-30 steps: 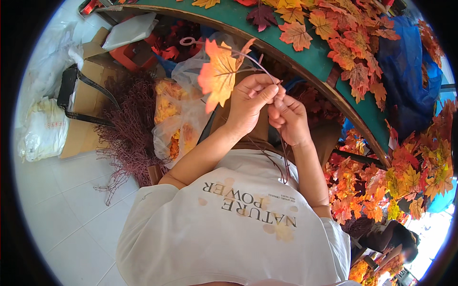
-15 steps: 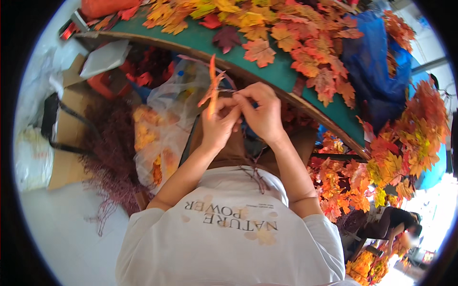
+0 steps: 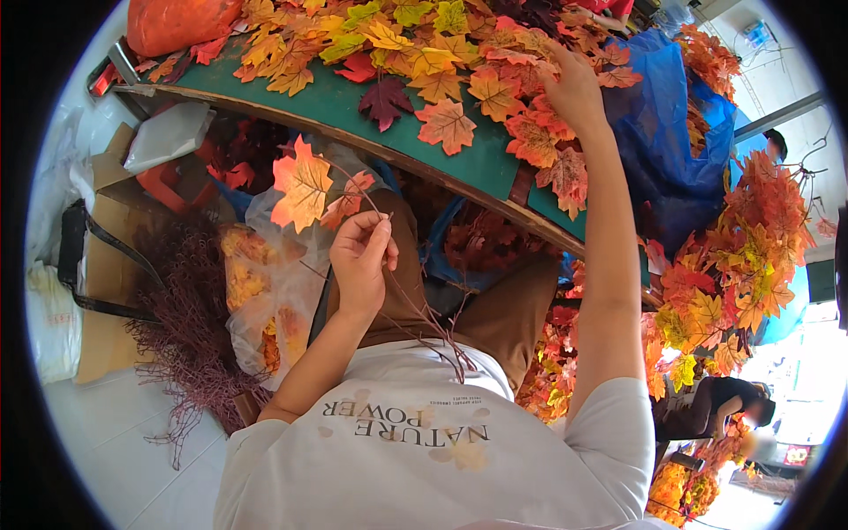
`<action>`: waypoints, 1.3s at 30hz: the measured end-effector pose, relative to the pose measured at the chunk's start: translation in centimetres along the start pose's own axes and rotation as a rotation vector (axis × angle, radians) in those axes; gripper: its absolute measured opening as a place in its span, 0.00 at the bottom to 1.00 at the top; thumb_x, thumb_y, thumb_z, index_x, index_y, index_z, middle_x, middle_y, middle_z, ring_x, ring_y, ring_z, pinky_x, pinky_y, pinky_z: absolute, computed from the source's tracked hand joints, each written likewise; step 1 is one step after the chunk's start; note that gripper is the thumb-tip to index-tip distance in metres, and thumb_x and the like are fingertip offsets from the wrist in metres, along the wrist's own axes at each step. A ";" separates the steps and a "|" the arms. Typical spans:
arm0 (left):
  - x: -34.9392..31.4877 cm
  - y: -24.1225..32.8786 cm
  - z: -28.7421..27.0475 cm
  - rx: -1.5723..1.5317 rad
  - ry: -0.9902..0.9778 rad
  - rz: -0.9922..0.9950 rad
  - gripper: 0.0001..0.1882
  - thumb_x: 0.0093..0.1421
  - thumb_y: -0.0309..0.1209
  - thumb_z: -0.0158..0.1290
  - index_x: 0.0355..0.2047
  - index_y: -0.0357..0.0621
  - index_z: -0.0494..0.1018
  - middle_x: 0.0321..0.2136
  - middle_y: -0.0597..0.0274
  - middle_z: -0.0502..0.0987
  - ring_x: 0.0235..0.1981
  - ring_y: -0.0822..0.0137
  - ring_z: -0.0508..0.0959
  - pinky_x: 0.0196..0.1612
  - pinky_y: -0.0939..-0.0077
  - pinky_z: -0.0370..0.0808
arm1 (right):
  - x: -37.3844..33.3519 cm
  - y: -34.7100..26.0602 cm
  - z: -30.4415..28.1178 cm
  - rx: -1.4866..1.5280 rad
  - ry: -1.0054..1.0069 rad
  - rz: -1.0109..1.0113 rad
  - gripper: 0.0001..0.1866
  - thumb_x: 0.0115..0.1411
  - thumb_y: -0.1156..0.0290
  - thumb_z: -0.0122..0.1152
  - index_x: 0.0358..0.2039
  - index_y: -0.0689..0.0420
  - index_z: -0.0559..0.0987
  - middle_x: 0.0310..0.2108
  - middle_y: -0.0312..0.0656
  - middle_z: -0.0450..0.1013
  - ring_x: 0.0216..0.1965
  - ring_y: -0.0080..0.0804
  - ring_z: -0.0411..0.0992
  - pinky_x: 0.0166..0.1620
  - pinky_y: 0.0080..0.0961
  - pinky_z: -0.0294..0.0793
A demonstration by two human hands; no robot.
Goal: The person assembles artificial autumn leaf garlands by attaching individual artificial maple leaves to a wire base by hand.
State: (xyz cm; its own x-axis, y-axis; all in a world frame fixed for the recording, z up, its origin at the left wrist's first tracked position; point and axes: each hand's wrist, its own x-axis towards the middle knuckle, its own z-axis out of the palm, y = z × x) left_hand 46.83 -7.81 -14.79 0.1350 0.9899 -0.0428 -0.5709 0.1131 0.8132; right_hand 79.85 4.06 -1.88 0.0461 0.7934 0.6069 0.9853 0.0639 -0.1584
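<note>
My left hand [image 3: 360, 265] is closed in a pinch on a thin brown twig [image 3: 411, 296] of an artificial branch. Orange-red artificial maple leaves [image 3: 303, 187] hang from the upper part of the twig, left of my fingers. The lower stems of the branch run down across my lap to my shirt. My right arm stretches over the table, and my right hand [image 3: 574, 93] is at the pile of orange and red maple leaves [image 3: 530, 137]. Its thumb and fingers look apart and touch the leaves; the fingertips are partly lost among them.
The green table [image 3: 318, 102] has a wooden edge and bears yellow, orange and dark red leaves. A blue bag [image 3: 658, 132] stands at its right end. Purple twigs [image 3: 194, 318] and a clear bag of leaves [image 3: 265, 291] lie left. Another person [image 3: 720, 406] sits far right.
My right hand has left the twig beside my left hand and moved up and right to the leaf pile. My left hand has lowered slightly leftward, turning the leaves face-on.
</note>
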 end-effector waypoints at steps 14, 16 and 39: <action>1.0 0.5 -1.2 -0.128 0.056 -0.063 0.03 0.60 0.24 0.51 0.34 0.39 0.71 0.23 0.68 0.71 0.18 0.79 0.70 0.17 0.86 0.64 | 2.3 -6.4 4.8 0.228 -0.070 -0.333 0.09 0.53 0.76 0.54 0.35 0.61 0.77 0.34 0.49 0.74 0.36 0.47 0.73 0.39 0.36 0.73; 1.0 0.7 -1.1 -0.139 0.066 -0.059 0.03 0.59 0.24 0.51 0.34 0.39 0.71 0.23 0.68 0.71 0.18 0.79 0.70 0.17 0.86 0.64 | 3.1 -6.9 6.1 0.216 -0.059 -0.318 0.08 0.55 0.76 0.54 0.36 0.61 0.77 0.35 0.49 0.74 0.36 0.45 0.74 0.38 0.34 0.74; 3.2 2.2 -3.2 -0.174 0.202 -0.041 0.04 0.60 0.25 0.51 0.34 0.38 0.70 0.23 0.68 0.70 0.17 0.80 0.69 0.17 0.86 0.63 | 13.3 -3.4 19.2 0.072 -0.122 0.443 0.34 0.52 0.59 0.61 0.56 0.55 0.61 0.41 0.57 0.72 0.42 0.48 0.72 0.45 0.38 0.72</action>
State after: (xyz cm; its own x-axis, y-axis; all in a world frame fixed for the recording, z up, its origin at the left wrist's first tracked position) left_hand 43.42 -4.10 -15.01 0.0060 0.9792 -0.2028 -0.7016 0.1486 0.6969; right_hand 74.00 26.02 -8.18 0.4361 0.8189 0.3730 0.8607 -0.2587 -0.4384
